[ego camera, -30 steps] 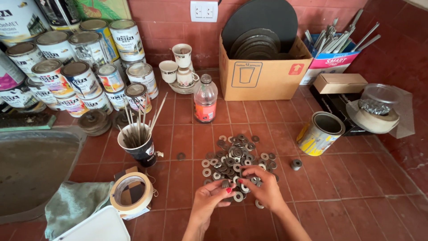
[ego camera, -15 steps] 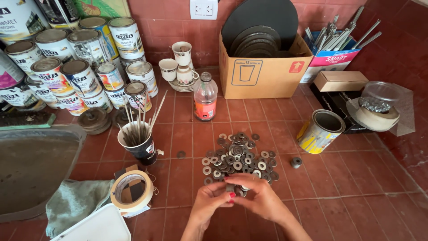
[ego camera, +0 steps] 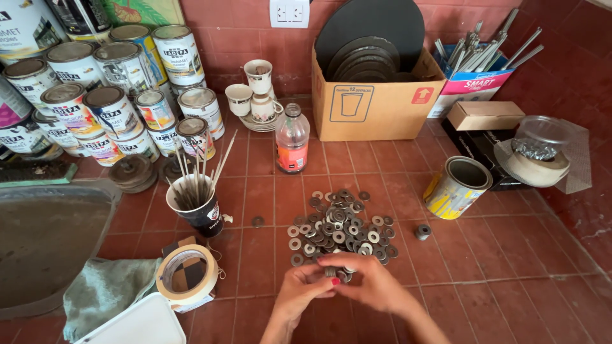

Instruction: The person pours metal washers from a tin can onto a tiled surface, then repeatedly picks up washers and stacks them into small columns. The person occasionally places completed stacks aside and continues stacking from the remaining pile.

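A heap of several flat metal washers point(ego camera: 341, 226) lies on the red tiled surface point(ego camera: 497, 255). My left hand point(ego camera: 303, 290) and my right hand point(ego camera: 373, 283) meet at the near edge of the heap. Their fingertips pinch a small stack of washers point(ego camera: 333, 272) between them. One stray washer point(ego camera: 257, 222) lies to the left of the heap. A short dark metal spacer point(ego camera: 423, 231) stands to its right.
An open yellow tin point(ego camera: 456, 187) stands right of the heap, a plastic bottle point(ego camera: 292, 140) behind it, and a black cup of sticks point(ego camera: 197, 204) to the left. A tape roll point(ego camera: 186, 275), green cloth point(ego camera: 102, 290), paint cans point(ego camera: 115, 83) and a cardboard box point(ego camera: 373, 95) surround the area.
My hands have drawn together at the near edge of the heap, and their fingers have closed on a few washers between them.
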